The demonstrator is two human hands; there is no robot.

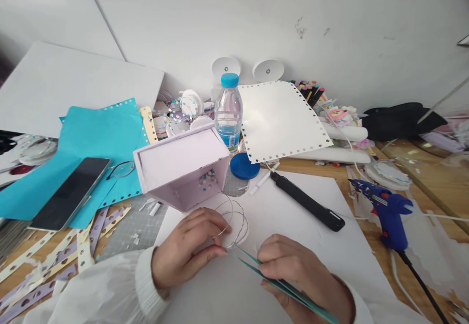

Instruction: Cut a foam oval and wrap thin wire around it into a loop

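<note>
My left hand (192, 246) is closed on a loose coil of thin, silvery wire (246, 219), its fingertips and thumb around the left side of the loops. In my right hand (293, 270) is a pair of teal tweezers (286, 287), gripped between thumb and fingers. The two tweezer tips are apart; the upper one reaches the lower edge of the coil, and I cannot tell whether it grips the wire. Both hands are above a white sheet (344, 260). Just behind the coil lies a pale lilac open box (181, 153) on its side, small beads inside it.
A water bottle (229, 114) stands behind the box, beside a blue lid (245, 166). To the right are a black bar-shaped tool (308, 202) and a blue glue gun (388, 211) with its cord. At left, a phone (71, 194) and glasses (122, 169) rest on turquoise paper (98, 133).
</note>
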